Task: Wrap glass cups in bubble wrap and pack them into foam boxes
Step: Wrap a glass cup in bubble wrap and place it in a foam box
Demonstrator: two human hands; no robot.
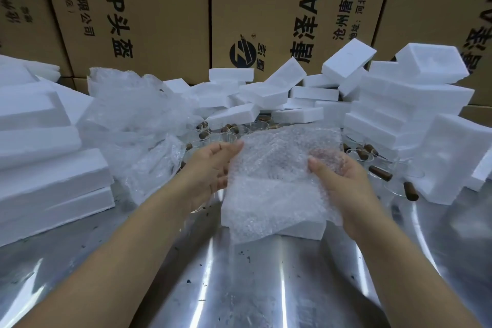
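Observation:
A sheet of bubble wrap [282,168] is held up between both hands above a white foam box [274,210] that lies on the steel table. My left hand [213,168] touches the sheet's left edge, fingers extended and palm turned right. My right hand [338,176] cups the sheet from below on its right side, with its thumb on top. A brownish shape shows faintly through the wrap near my right hand. Glass cups with brown handles [378,168] lie behind and to the right of the sheet.
Stacks of white foam boxes stand at the left [45,157], the back [266,93] and the right [415,104]. A heap of bubble wrap [133,120] sits at the back left. Cardboard cartons [165,8] wall off the rear. The steel table [239,287] reflects light.

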